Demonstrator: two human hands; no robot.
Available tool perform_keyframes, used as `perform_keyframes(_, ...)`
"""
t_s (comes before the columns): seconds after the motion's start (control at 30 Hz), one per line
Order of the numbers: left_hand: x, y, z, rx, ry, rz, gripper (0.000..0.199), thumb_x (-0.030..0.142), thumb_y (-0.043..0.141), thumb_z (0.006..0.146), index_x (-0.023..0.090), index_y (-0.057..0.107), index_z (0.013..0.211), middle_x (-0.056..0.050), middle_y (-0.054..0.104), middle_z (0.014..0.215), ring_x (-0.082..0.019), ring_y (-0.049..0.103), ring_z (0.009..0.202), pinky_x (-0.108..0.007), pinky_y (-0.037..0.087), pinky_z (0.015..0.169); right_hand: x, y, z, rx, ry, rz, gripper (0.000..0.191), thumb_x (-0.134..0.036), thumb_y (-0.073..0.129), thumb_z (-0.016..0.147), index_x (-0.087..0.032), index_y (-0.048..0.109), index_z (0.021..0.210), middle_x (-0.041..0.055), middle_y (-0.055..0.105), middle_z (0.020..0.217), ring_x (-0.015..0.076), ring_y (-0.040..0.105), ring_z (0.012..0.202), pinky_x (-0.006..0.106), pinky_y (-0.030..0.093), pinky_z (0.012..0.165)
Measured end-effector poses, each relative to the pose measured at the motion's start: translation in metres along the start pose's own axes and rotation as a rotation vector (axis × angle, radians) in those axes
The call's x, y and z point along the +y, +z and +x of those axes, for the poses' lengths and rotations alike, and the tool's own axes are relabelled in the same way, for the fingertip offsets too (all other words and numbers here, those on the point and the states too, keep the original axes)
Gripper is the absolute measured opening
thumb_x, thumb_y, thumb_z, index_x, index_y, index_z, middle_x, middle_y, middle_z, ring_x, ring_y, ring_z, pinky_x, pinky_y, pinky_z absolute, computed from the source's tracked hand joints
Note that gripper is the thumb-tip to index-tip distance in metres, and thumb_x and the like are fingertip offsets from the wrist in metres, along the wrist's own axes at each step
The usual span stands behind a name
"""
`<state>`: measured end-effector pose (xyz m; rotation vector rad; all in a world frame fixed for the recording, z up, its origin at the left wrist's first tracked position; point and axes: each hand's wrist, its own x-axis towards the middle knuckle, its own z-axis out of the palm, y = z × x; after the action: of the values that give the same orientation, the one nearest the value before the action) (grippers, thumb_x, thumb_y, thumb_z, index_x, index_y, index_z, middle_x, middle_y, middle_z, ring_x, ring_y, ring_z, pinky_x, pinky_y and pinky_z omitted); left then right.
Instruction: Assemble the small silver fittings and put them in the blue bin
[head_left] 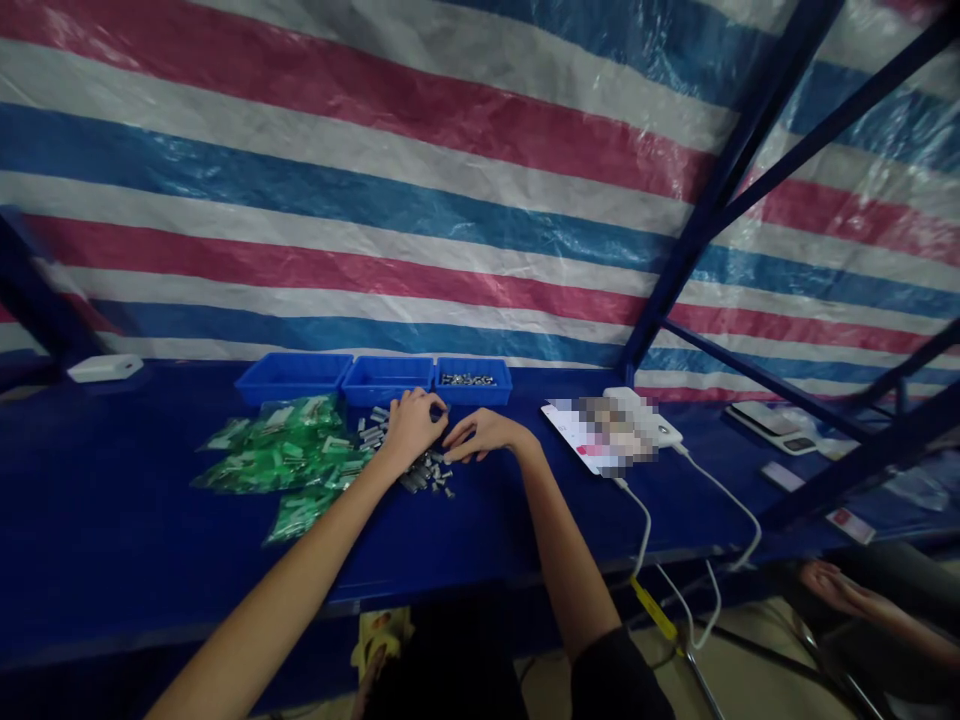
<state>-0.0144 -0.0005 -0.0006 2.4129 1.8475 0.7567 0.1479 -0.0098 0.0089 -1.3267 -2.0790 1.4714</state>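
Note:
My left hand (414, 425) is over a loose pile of small metal parts, its thumb and index finger curled together in a pinch. Whatever is between those fingertips is too small to make out. Just to the right, my right hand (484, 434) has its fingers bent and close together at the pile's edge; what they grip, if anything, cannot be made out. The pile holds grey cylindrical pieces (373, 432) and short screw-like pieces (437, 475). Green-tinted clear plastic bags (289, 450) with pale pieces inside lie left of my left hand.
Behind the pile stand three blue trays; the right tray (504, 385) contains small metal parts. A tablet (574, 440) and a white device (670, 432) with cables lie right. Blue frame posts (671, 270) rise there. A person's hands (840, 590) show at far right.

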Motion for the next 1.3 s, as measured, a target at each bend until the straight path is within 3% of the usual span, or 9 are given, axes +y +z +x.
perform_keyframes(0.1,0.001,-0.003,0.002,0.102,-0.006,-0.048,0.019,0.032,0.049,0.077,0.023,0.064,0.082,-0.005,0.061,0.092,-0.025,0.052,0.095,-0.038,0.036,0.081,-0.003,0.004,0.002,-0.026,-0.025,0.004,0.038,-0.038,0.077,0.055,-0.018,0.071,0.087,0.0006,0.068,0.071,0.0095,0.063,0.061,0.014,0.047,0.051)
perform_keyframes(0.2,0.000,-0.002,0.005,0.174,0.008,-0.075,0.021,0.035,0.046,0.080,0.023,0.063,0.080,-0.004,0.061,0.089,-0.024,0.053,0.091,-0.036,0.036,0.078,0.003,0.004,0.010,0.040,-0.051,0.007,0.030,-0.036,0.074,0.059,-0.017,0.071,0.082,0.0000,0.067,0.065,0.0091,0.062,0.057,0.014,0.046,0.048)
perform_keyframes(0.37,0.001,0.006,0.007,0.225,0.061,-0.122,0.026,0.039,0.041,0.083,0.020,0.056,0.075,-0.004,0.060,0.080,-0.022,0.055,0.083,-0.033,0.037,0.074,0.019,-0.003,0.024,0.316,-0.030,-0.005,0.023,-0.033,0.074,0.061,-0.017,0.072,0.077,-0.0009,0.065,0.058,0.0084,0.060,0.051,0.014,0.045,0.047)
perform_keyframes(0.63,0.007,0.007,0.004,0.156,0.174,-0.244,0.032,0.044,0.030,0.088,0.021,0.050,0.079,-0.003,0.059,0.077,-0.021,0.055,0.081,-0.033,0.038,0.074,0.001,-0.004,0.019,0.636,-0.146,0.521,0.023,-0.036,0.068,0.069,-0.015,0.069,0.079,0.0017,0.065,0.068,0.0088,0.060,0.058,0.016,0.044,0.048)
perform_keyframes(0.8,0.007,0.007,0.005,0.152,0.276,-0.289,0.027,0.041,0.032,0.089,0.021,0.048,0.083,-0.003,0.058,0.081,-0.020,0.055,0.081,-0.032,0.040,0.074,-0.001,-0.006,0.018,0.542,-0.173,0.745,0.024,-0.032,0.070,0.067,-0.018,0.069,0.086,0.0011,0.066,0.077,0.0072,0.059,0.065,0.017,0.045,0.058)
perform_keyframes(1.13,0.009,0.003,0.002,0.277,0.187,-0.299,0.022,0.036,0.034,0.088,0.020,0.048,0.085,-0.004,0.054,0.080,-0.019,0.052,0.078,-0.032,0.041,0.072,0.005,-0.005,0.024,0.364,-0.239,0.817,0.024,-0.026,0.070,0.071,-0.022,0.067,0.095,0.0005,0.066,0.079,0.0074,0.060,0.071,0.017,0.046,0.064)
perform_keyframes(1.3,0.008,0.004,0.003,0.288,0.138,-0.339,0.022,0.036,0.035,0.087,0.020,0.049,0.091,-0.005,0.052,0.090,-0.019,0.053,0.082,-0.033,0.042,0.076,0.002,-0.002,0.024,0.365,-0.212,0.807,0.022,-0.020,0.069,0.071,-0.020,0.067,0.093,0.0000,0.065,0.074,0.0074,0.059,0.070,0.019,0.046,0.070)
